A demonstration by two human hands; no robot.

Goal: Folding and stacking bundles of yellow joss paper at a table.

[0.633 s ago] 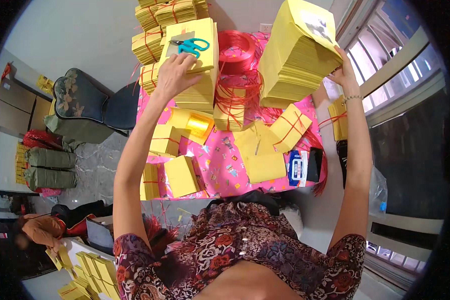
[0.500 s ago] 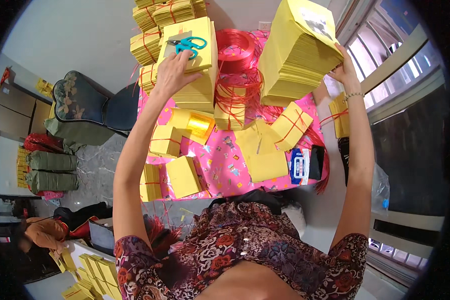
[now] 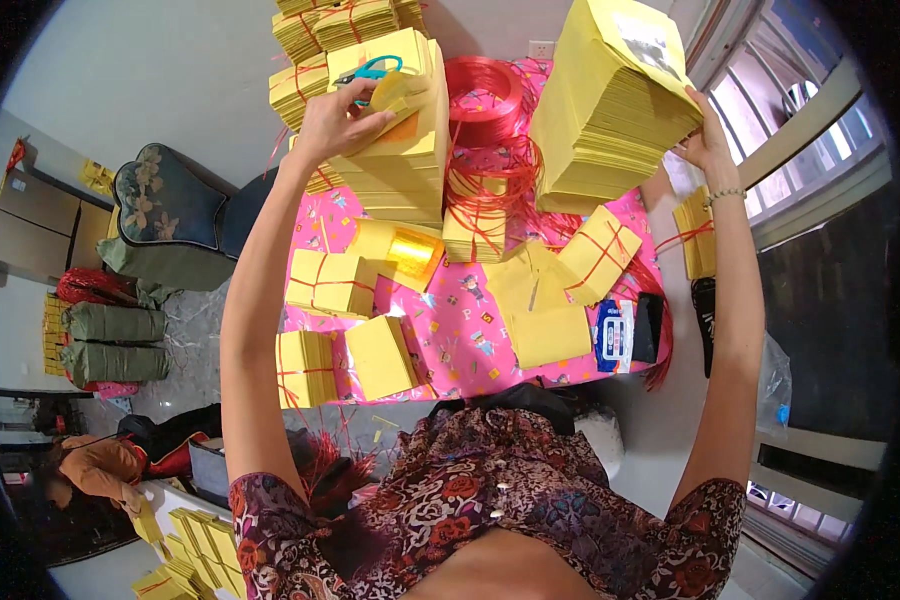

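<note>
Two hands are raised over a table with a pink patterned cloth; the left hand lies on top of a tall stack of yellow paper at the far middle of the table, its fingers curled loosely down over the upper sheets at the near left corner, thumb out, gripping a small fold of yellow paper rather than the whole stack; one pair of teal-handled scissors lies on that stack just beyond the fingertips; the right hand holds a second, thicker stack of yellow paper tilted up off the table at the right, fingers spread along its right edge and thumb behind it, so how firmly it clasps cannot be told; between the two stacks sits one coil of red string, with loose red loops trailing toward the near side; on the cloth lie several smaller yellow bundles tied crosswise with red string, at least four counted, among them one at the left and one at the right; one gold foil packet lies between them; one dark phone rests near the right edge.
</note>
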